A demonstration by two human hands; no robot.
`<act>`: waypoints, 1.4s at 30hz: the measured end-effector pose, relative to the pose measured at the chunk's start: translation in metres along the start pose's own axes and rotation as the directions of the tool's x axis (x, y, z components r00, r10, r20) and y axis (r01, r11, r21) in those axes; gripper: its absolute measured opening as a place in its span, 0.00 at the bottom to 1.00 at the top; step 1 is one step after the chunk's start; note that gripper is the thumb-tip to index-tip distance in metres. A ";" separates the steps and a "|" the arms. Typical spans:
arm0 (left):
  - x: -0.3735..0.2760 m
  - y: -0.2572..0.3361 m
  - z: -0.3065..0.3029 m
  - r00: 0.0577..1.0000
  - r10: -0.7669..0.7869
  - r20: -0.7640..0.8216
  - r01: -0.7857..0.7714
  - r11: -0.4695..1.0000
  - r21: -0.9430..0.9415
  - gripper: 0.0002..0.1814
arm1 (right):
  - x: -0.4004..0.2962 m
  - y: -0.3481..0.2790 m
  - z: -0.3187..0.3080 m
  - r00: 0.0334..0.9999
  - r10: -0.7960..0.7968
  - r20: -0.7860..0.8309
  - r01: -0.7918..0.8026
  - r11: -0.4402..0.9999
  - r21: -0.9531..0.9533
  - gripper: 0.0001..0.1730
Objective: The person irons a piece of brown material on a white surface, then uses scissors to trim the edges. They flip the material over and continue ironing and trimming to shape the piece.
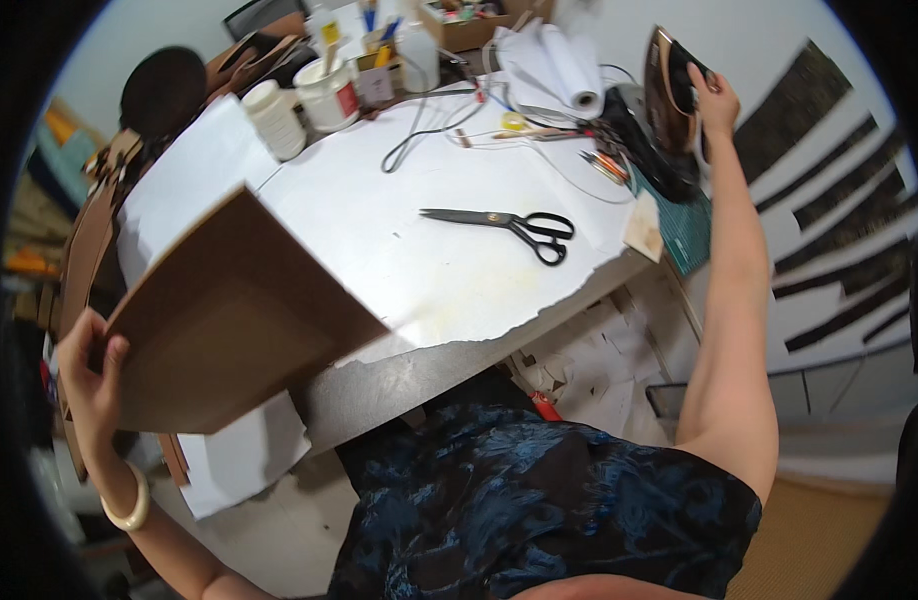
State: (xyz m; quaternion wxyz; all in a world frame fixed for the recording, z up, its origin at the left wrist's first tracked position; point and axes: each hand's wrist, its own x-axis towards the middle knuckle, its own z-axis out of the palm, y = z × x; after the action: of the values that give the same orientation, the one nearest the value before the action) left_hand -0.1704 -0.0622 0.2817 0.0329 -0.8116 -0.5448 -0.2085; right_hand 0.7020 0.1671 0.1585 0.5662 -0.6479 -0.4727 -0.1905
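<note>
My left hand (91, 375) grips one edge of a brown rectangular panel (234, 322), perhaps leather or board, tilted over the left part of the table. At the far right, my right hand (718, 101) is closed around the handle of a clothes iron (663, 97). The iron is tipped nose-up beside a black object (650, 154) that may be its rest; their contact is hard to make out. Tailor's shears (496, 219) with black handles lie on the white paper (369, 262) covering the table, between my hands.
Along the back stand a white bottle (274, 120), a white tub (325, 97) and a paper roll (571, 71). A dark cord (410, 146) loops over the paper. At right are pens (605, 166), a green cutting mat (688, 232) and dark strips (841, 217) hanging against the wall.
</note>
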 end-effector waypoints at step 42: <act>-0.148 0.061 0.222 0.270 -0.866 0.421 -0.249 -0.486 -0.838 0.23 | -0.308 -0.438 -0.003 0.519 -0.483 0.705 -0.736 0.167 0.656 0.24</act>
State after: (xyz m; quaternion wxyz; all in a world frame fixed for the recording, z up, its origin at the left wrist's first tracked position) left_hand -0.0958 -0.1535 0.0348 -0.4653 0.0417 -0.3945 -0.7913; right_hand 0.1921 0.0036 0.1603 0.5433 -0.1667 -0.6051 0.5576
